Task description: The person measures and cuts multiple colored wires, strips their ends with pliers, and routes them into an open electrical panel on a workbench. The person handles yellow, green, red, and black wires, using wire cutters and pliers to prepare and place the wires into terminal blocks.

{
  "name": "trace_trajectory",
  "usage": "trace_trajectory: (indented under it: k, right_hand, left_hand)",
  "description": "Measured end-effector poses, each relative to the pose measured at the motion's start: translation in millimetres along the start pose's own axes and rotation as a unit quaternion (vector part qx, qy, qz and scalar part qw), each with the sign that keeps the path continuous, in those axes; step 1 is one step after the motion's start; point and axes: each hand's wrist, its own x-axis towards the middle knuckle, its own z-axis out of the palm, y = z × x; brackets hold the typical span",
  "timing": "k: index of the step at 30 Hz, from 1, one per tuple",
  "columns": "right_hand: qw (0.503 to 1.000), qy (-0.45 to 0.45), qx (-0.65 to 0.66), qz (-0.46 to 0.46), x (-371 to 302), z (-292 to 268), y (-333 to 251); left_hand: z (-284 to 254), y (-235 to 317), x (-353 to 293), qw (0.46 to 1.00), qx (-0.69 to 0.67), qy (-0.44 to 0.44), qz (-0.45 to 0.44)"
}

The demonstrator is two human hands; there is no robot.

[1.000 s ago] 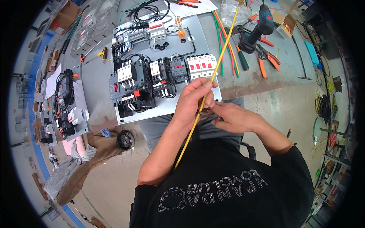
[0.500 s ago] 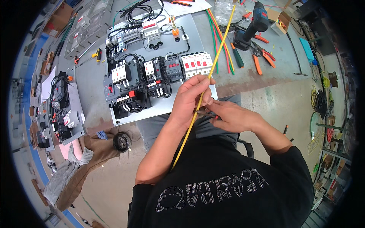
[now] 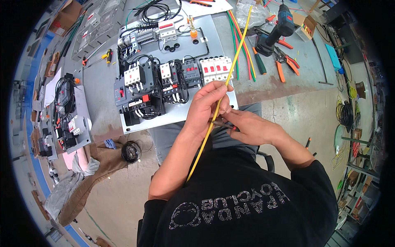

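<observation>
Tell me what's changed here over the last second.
Nothing has visibly been taken up or let go; the view just shifts slightly. The left hand still holds the yellow wire, and the right hand the small tool beside it. The wired panel and drill stay put.

Pale floor (image 3: 290, 119) runs between a grey workbench (image 3: 101, 99) and crowded shelving (image 3: 362, 169)

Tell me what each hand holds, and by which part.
The left hand pinches the yellow wire partway along its length, between thumb and fingers. The right hand grips a metal tool, apparently by its handle, which is mostly hidden.
</observation>
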Motion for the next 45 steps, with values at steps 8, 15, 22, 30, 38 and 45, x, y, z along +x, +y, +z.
trace_trajectory:
  k: [8, 15, 22, 30, 38, 45]
  right_hand:
    - [1.0, 0.019, 0.01, -0.018, 5, 9, 6]
    - [1.0, 0.015, 0.015, -0.02, 5, 7, 7]
    - [0.999, 0.009, 0.034, -0.017, 1, 7, 9]
    - [0.998, 0.028, 0.046, -0.029, -7, 9, 28]
    - [0.996, 0.05, 0.053, -0.053, -16, 7, 44]
    - [0.995, 0.055, 0.056, -0.059, -18, 6, 54]
  left_hand:
    - [-11, -1, 3, 1.0, 0.003, -0.001, -0.021]
    - [-11, 2, 6, 0.999, 0.032, -0.001, -0.031]
    - [-4, 3, 11, 0.998, 0.037, 0.003, -0.043]
    - [6, -6, 21, 0.997, 0.065, 0.019, -0.047]
    - [15, -16, 31, 0.996, 0.061, 0.033, -0.056]
    - [20, -21, 39, 0.996, 0.06, 0.036, -0.06]
